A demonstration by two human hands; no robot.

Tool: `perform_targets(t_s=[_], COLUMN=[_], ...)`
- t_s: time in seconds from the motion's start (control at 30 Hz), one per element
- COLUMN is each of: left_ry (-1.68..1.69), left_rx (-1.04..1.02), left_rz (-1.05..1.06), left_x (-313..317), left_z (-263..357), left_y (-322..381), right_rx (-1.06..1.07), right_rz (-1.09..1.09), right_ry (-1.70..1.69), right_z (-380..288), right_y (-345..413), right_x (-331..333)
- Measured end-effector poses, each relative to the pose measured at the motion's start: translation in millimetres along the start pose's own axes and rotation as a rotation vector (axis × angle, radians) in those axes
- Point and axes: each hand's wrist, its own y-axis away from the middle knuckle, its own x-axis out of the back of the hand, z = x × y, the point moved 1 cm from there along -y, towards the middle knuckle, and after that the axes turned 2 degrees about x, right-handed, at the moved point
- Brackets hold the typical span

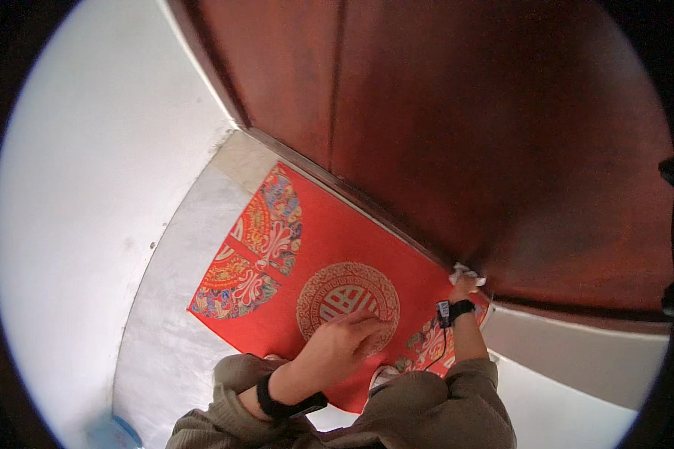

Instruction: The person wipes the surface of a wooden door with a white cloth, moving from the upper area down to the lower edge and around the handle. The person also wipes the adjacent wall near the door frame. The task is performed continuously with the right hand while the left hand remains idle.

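Note:
My right hand [464,289] reaches down to the foot of the dark red-brown door [483,140] and holds a crumpled white cloth or tissue [467,275] against its lower corner. In front of my body, my left hand [342,342] hovers over the red doormat [365,224] with its fingers curled. Its palm faces away, so I cannot tell whether anything is inside it. The mat has a round gold emblem in the middle and multicoloured patterns at its ends.
A white wall [90,168] rises on the left beside the pale grey floor [174,269]. The door frame's sill [337,179] runs along the mat's far edge. Part of a blue object [115,432] shows at the lower left. Dark strapped devices are on both wrists, and a cable hangs from the right one.

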Motion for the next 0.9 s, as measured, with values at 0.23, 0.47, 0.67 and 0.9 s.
perform_targets(t_s=[0.23, 0.47, 0.67, 0.9], left_ry=[0.028, 0.337, 0.579, 0.398], left_rx=[0.037, 0.051, -0.027, 0.01], left_rz=[0.178, 0.68, 0.815, 1.228], left_x=[40.4, 92.0, 127.8, 207.4], left_z=[-28.1, -19.6, -23.9, -71.1], left_y=[-41.2, -74.1, -83.4, 2.9], right_rx=[-0.004, 0.195, 0.275, 0.12], right_rz=[-0.837, -0.899, -1.019, -1.018], right_ry=[-0.538, 0.076, 0.186, -0.11], right_z=[-225.3, -361.7, -398.5, -408.0], right_y=[139.1, 217.6, 252.3, 280.3], right_x=[-99.9, -60.6, -114.6, -305.8])
